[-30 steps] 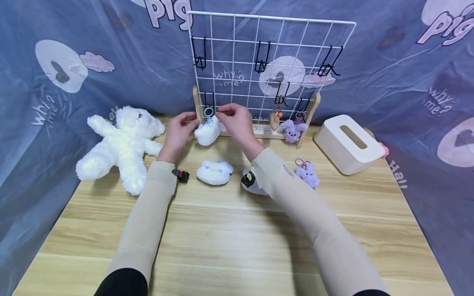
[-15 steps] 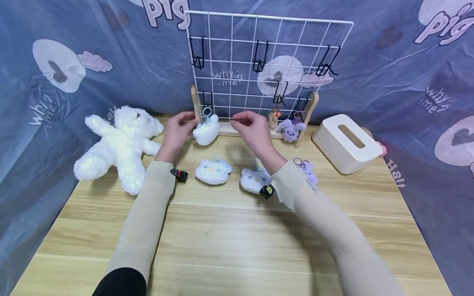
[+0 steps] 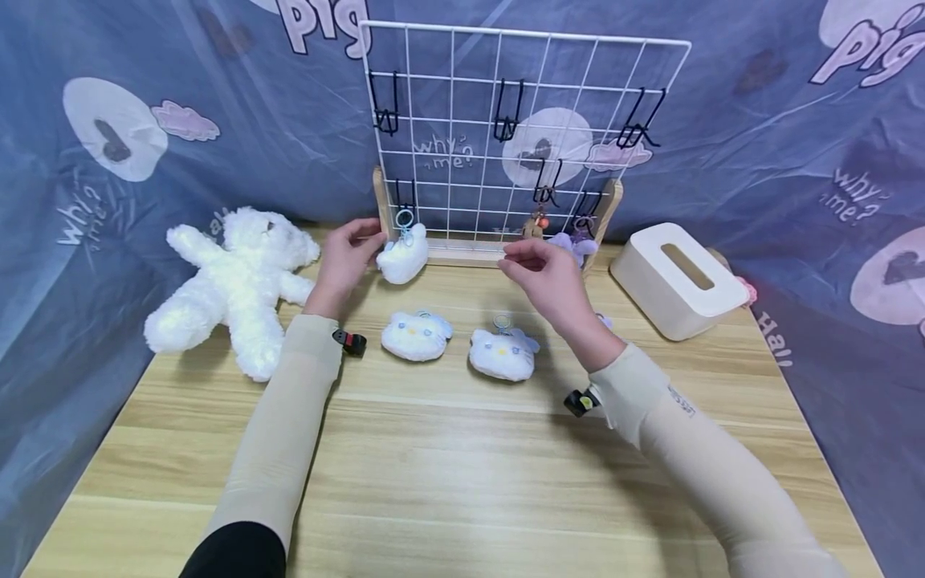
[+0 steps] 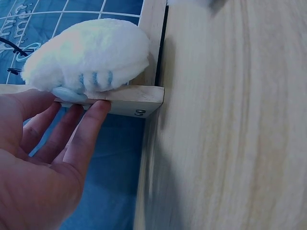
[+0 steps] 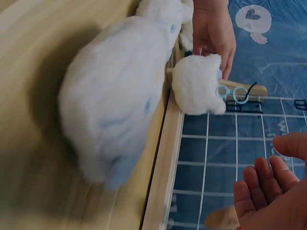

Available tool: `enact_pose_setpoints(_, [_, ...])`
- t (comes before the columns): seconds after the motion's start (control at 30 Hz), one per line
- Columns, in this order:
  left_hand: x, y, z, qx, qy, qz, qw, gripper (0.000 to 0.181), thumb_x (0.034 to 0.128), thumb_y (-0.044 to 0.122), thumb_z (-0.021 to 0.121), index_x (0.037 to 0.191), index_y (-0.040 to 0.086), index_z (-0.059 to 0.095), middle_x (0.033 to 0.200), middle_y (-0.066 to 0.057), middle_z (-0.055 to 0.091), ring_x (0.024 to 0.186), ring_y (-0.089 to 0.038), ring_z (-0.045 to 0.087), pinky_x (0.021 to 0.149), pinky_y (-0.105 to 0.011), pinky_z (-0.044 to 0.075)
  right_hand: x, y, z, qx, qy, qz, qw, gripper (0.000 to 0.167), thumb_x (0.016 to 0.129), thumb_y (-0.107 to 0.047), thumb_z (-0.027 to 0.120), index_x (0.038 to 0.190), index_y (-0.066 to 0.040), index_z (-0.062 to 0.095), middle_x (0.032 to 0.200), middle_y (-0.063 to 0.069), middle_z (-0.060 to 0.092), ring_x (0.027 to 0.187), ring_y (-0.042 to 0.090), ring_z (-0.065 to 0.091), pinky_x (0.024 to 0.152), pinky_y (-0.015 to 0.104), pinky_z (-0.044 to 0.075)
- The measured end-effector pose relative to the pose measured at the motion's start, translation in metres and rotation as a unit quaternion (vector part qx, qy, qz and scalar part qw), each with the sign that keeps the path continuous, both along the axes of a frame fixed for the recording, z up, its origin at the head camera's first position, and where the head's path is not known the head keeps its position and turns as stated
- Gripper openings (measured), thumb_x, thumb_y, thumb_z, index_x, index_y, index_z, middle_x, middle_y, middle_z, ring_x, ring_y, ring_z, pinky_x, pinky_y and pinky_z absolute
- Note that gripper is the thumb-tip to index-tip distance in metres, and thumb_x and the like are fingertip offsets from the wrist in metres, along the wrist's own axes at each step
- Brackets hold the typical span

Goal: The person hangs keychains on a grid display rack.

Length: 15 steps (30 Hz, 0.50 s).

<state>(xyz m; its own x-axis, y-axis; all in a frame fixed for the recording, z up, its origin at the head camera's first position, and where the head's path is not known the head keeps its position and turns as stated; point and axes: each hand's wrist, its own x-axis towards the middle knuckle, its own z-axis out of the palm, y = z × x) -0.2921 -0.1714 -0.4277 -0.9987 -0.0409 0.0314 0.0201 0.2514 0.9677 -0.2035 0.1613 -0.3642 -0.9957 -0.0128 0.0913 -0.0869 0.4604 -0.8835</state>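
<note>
A white plush keychain [image 3: 402, 255] hangs by a pale blue ring from the lower left black hook of the white wire rack [image 3: 477, 250]. Beside it, my left hand [image 3: 347, 261] has its fingertips against the rack's left wooden side. The left wrist view shows the fairly straight fingers of that hand [image 4: 43, 172] touching the wood just below the plush [image 4: 96, 55]. My right hand [image 3: 552, 281] is raised in front of the rack's right part and holds nothing; in the right wrist view its thumb stands apart from the loosely bent fingers [image 5: 270, 177].
Two white cat-face plushes [image 3: 415, 336] [image 3: 503, 354] lie on the table. A large white plush [image 3: 242, 289] lies left, and a white tissue box [image 3: 679, 281] stands right. Brown [image 3: 533, 228] and purple [image 3: 582, 247] charms hang at the rack's lower right, partly behind my right hand.
My right hand has moved away from the hanging plush to the right, uncovering the cat-face plush on the table below. The left hand stays at the rack's left side.
</note>
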Motion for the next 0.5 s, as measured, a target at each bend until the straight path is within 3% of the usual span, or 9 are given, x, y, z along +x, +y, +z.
enact_pose_setpoints(0.37, [0.0,0.001,0.0,-0.011,0.0,0.002,0.9999,0.041,0.1131,0.019,0.069,0.151,0.004,0.068,0.151,-0.022,0.069,0.121,-0.022,0.072,0.078,-0.012,0.061,0.021,0.059,-0.007,0.027,-0.047,-0.014,0.9984,0.036,0.107,-0.021,0.078,0.137,0.0,0.075,0.13,0.019,0.078,0.098,-0.005,0.068,0.083,0.006,0.057])
enact_pose_setpoints(0.5, [0.001,0.002,0.0,-0.014,0.002,0.005,0.9999,0.04,0.1134,0.019,0.069,0.15,0.004,0.068,0.151,-0.02,0.07,0.122,-0.023,0.072,0.078,-0.012,0.061,0.024,0.084,-0.016,0.028,-0.059,-0.01,0.9978,0.041,0.107,-0.02,0.077,0.14,0.004,0.071,0.124,0.011,0.079,0.097,-0.008,0.068,0.083,0.006,0.057])
